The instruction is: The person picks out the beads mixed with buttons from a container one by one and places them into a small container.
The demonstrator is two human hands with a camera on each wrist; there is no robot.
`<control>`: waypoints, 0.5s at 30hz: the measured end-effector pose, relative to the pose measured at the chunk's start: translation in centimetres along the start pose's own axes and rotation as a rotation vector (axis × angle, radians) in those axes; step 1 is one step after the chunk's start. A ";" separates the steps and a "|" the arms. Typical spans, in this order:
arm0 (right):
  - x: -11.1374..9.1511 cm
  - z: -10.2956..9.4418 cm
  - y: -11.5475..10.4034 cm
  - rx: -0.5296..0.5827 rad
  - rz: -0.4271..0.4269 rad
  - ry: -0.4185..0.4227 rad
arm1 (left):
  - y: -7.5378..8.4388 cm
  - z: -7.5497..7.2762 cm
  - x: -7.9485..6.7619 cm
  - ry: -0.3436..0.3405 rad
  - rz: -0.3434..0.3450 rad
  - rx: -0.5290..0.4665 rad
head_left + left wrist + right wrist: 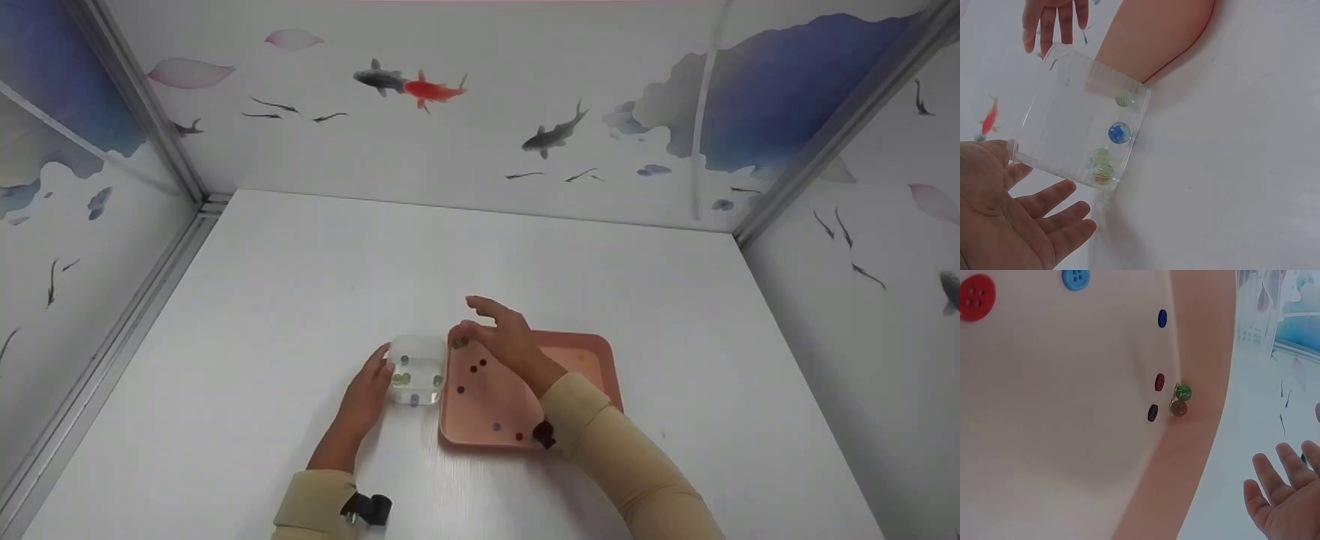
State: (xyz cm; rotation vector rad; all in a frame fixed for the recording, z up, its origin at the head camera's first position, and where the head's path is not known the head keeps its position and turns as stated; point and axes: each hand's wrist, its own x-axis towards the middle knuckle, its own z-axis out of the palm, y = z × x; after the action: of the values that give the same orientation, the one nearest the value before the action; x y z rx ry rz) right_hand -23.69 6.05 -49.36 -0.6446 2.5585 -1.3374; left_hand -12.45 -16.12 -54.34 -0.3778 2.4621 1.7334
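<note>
A clear plastic box (417,369) stands left of the pink tray (600,342), with several glass marbles inside, one with a blue swirl (1119,133). My left hand (366,394) rests against the box's left side, its fingers extended in the left wrist view. Above the tray's far left corner is my right hand (504,334), fingers spread, with nothing visible in its grasp. Below it, a green marble (1183,392) and a brownish marble (1179,408) lie together in the tray corner. Near them are a dark red button (1159,382) and a black button (1153,413).
The tray also holds a dark blue button (1162,318), a light blue button (1076,278) and a bright red button (977,297). Faint yellow pieces lie near its far right. White panels (480,135) with printed fish enclose the white table (337,262).
</note>
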 end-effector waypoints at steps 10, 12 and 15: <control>0.3 -0.1 0.8 0.053 -0.008 -0.023 | 0.0 0.0 0.0 -0.003 -0.012 0.006; 0.3 -0.2 0.9 0.073 0.005 -0.028 | -0.1 -0.1 0.0 -0.003 -0.013 0.007; 0.4 -0.2 1.1 0.080 0.036 -0.033 | -0.1 -0.1 0.0 -0.002 -0.013 0.007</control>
State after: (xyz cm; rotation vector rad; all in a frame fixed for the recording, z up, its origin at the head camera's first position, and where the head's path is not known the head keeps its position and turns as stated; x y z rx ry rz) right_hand -24.44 6.57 -50.07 -0.5988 2.4649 -1.3973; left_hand -12.45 -16.20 -54.36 -0.3899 2.4578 1.7190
